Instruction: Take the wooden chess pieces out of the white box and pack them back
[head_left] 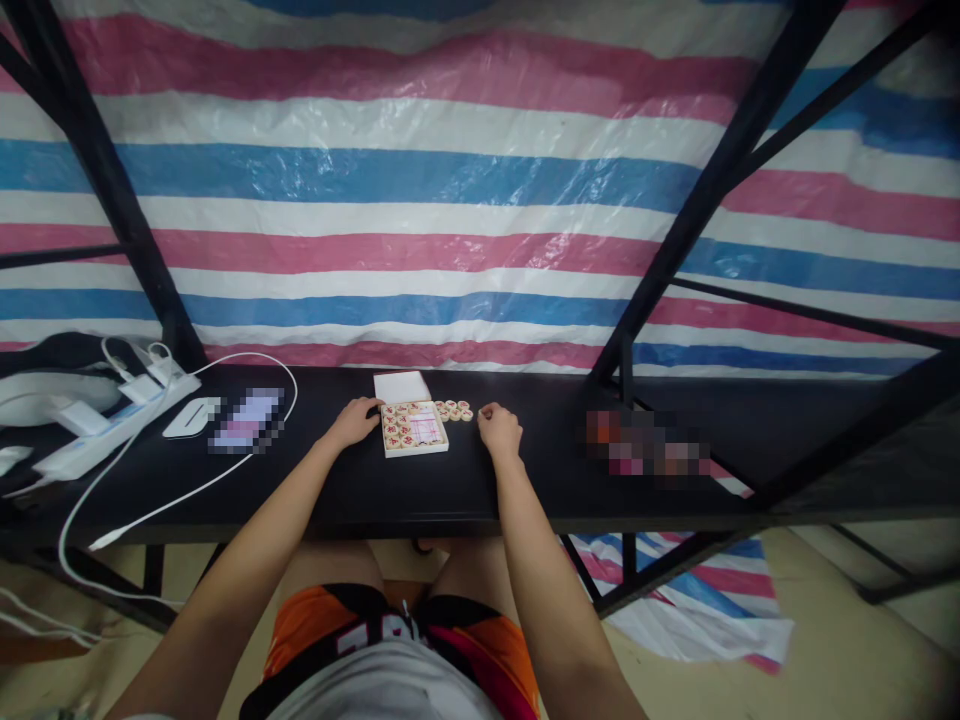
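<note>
A shallow white box (416, 452) sits on the black table, holding round xiangqi pieces (398, 428) with red characters and a folded white paper with pink lines. Its white lid (402, 387) lies just behind it. My left hand (354, 423) rests at the box's left side, fingers stretched out and fingertips at its upper left corner. Right of the box, several loose xiangqi pieces (454, 410) lie in rows. Beside these, my right hand (501, 432) is closed in a pinch, with the pale edge of a xiangqi piece showing at its fingertips.
On the left are a white power strip (112, 425) with plugs, a looping white cable (176, 490) and a pixelated phone (247, 420). A blurred-out object (645, 445) lies to the right. Black metal posts (675, 250) and a striped plastic sheet (412, 180) stand behind the table (442, 495).
</note>
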